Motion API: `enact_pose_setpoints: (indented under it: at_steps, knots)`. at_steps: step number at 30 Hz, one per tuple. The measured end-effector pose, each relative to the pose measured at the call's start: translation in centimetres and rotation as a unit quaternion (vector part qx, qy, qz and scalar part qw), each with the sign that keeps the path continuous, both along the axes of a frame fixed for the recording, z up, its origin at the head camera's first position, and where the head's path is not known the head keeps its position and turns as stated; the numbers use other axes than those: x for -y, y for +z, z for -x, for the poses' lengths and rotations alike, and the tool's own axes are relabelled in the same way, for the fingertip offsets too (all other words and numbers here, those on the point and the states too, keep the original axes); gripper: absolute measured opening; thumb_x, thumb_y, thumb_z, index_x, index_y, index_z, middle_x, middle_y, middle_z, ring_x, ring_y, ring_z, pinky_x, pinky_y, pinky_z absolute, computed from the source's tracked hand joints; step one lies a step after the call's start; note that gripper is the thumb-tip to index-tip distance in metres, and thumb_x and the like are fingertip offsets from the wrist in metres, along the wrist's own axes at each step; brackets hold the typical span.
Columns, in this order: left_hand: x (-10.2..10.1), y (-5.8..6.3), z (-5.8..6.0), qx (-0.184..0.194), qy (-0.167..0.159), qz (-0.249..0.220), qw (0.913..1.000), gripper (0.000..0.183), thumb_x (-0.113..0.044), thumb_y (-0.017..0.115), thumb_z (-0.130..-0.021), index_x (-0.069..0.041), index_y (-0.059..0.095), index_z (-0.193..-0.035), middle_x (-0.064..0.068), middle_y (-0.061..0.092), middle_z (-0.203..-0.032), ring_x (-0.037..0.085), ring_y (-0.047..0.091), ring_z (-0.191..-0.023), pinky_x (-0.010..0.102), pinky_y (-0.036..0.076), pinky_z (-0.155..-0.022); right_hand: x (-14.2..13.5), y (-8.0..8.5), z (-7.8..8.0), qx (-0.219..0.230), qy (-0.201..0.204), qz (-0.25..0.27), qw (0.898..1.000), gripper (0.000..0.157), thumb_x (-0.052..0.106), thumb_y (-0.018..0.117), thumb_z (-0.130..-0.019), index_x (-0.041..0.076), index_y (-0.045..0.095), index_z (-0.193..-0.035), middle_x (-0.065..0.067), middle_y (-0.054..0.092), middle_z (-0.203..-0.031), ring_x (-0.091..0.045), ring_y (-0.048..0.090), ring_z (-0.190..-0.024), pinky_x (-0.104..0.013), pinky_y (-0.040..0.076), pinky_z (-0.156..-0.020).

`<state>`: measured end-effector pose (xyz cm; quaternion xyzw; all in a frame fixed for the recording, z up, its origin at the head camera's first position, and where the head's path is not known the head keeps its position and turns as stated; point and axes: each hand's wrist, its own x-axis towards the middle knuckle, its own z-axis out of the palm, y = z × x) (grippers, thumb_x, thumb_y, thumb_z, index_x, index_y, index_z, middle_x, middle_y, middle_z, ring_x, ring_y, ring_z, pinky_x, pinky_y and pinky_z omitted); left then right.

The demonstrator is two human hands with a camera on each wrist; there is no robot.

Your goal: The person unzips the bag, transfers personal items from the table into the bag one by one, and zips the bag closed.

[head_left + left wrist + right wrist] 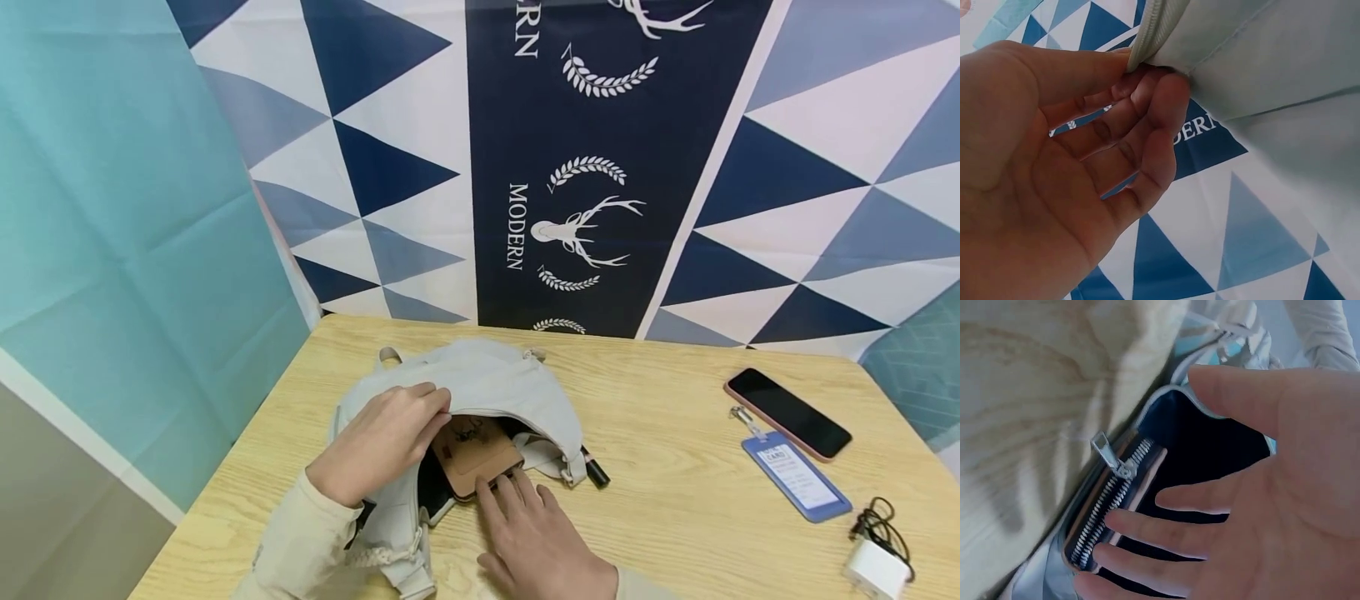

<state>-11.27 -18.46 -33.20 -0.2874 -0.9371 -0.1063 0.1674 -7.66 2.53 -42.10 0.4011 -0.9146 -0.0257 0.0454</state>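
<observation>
A pale grey bag (480, 375) lies on the wooden table with its mouth facing the front. My left hand (397, 437) pinches the upper edge of that mouth and holds it raised; in the left wrist view the zipper edge (1155, 28) sits between thumb and fingers. Inside the opening is a brown zip wallet (480, 458) with a dark print on its face. My right hand (536, 533), fingers extended, touches the wallet's near end. In the right wrist view, the metal zipper pull (1110, 456) shows on the wallet, beside the fingers.
A dark tube (596, 468) lies at the bag's right side. Farther right are a phone (787, 412) in a pink case, a blue card holder (797, 477) and a white charger (877, 568) with a black cable. A patterned cloth (405, 167) hangs behind the table.
</observation>
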Motion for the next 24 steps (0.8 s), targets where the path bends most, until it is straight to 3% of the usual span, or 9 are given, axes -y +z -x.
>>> enact_pose_setpoints:
  at_steps: [6, 11, 17, 24]
  knots:
    - [0.15, 0.06, -0.01, 0.009, -0.002, -0.005, 0.9999, 0.017, -0.018, 0.054, -0.090, -0.022, 0.049, -0.075, -0.014, 0.040, -0.065, 0.000, 0.039, -0.052, 0.016, 0.036, -0.051, 0.18, -0.18, -0.42, 0.020, 0.003, -0.015, 1.000, 0.075, 0.056, 0.051, -0.082, 0.014, 0.028, -0.140, -0.018, 0.032, -0.139, -0.033, 0.029, -0.129, -0.050, 0.041, -0.087]
    - [0.12, 0.14, -0.18, 0.008, -0.001, -0.004, 1.0000, 0.017, -0.018, 0.054, -0.090, -0.023, 0.049, -0.074, -0.015, 0.040, -0.065, -0.001, 0.039, -0.053, 0.017, 0.036, -0.051, 0.48, -0.68, -0.39, -0.038, 0.026, 0.015, 0.999, 0.073, 0.049, 0.053, -0.084, 0.012, 0.026, -0.141, -0.019, 0.024, -0.144, -0.035, 0.023, -0.131, -0.052, 0.037, -0.091]
    - [-0.06, 0.11, -0.33, 0.015, -0.017, -0.015, 0.9996, 0.016, -0.018, 0.053, -0.090, -0.023, 0.049, -0.076, -0.015, 0.039, -0.066, 0.000, 0.040, -0.053, 0.016, 0.036, -0.051, 0.49, -0.74, 0.26, -0.084, 0.022, 0.032, 0.996, 0.058, 0.044, 0.056, -0.084, 0.012, 0.043, -0.131, -0.023, 0.039, -0.132, -0.043, 0.035, -0.121, -0.049, 0.041, -0.088]
    - [-0.23, 0.10, -0.18, 0.021, -0.019, -0.017, 0.9995, 0.015, -0.019, 0.052, -0.091, -0.022, 0.048, -0.077, -0.015, 0.039, -0.065, 0.000, 0.039, -0.052, 0.016, 0.036, -0.050, 0.97, -0.81, 0.25, -0.044, 0.006, 0.080, 0.996, 0.046, 0.036, 0.055, -0.086, 0.008, 0.054, -0.122, -0.040, 0.040, -0.121, -0.046, 0.047, -0.109, -0.045, 0.044, -0.086]
